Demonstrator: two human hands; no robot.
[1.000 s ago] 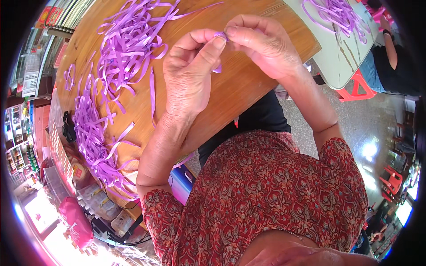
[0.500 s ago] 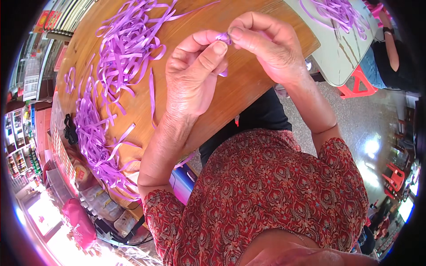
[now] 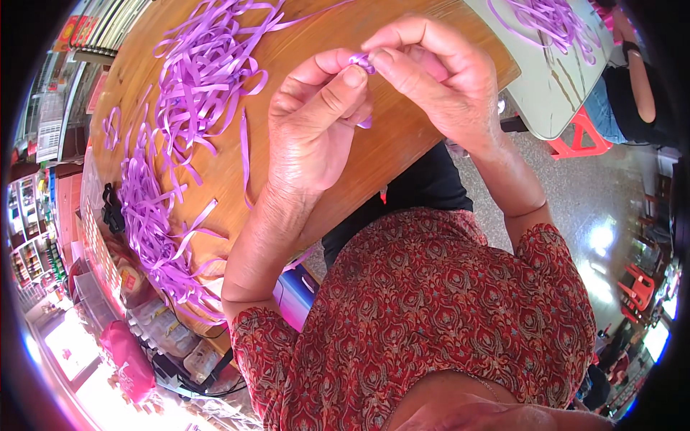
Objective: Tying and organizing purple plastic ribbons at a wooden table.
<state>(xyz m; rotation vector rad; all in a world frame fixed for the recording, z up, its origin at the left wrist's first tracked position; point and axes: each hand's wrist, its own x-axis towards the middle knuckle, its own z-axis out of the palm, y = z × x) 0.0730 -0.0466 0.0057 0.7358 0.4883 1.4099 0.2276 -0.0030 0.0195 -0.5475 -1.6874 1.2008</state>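
Note:
A small knotted piece of purple ribbon (image 3: pixel 361 62) is held up over the wooden table. My left hand (image 3: pixel 316 115) pinches it between thumb and forefinger, and a short tail of ribbon shows below the curled fingers. From the other side my right hand (image 3: pixel 442 82) touches the knot with thumb and forefinger tips pressed together. What the right fingertips grip is mostly hidden, but it looks like the same ribbon. On the table to the left lies a tangled heap of purple ribbons (image 3: pixel 205 79), and nearer me a second bundle of purple ribbons (image 3: pixel 151 208) runs along the edge.
The wooden table (image 3: pixel 309 39) has a curved edge close to my body. At the right stands a white table (image 3: pixel 539 100) with more purple ribbons (image 3: pixel 550 25), and a red stool (image 3: pixel 581 136) beneath. Another person's arm (image 3: pixel 640 82) is beside it. Plastic containers (image 3: pixel 165 327) stand at the lower left.
My right hand has shifted slightly, its fingers lifting and opening a little around the knot. The left hand stays nearly in place, and more of the knot shows.

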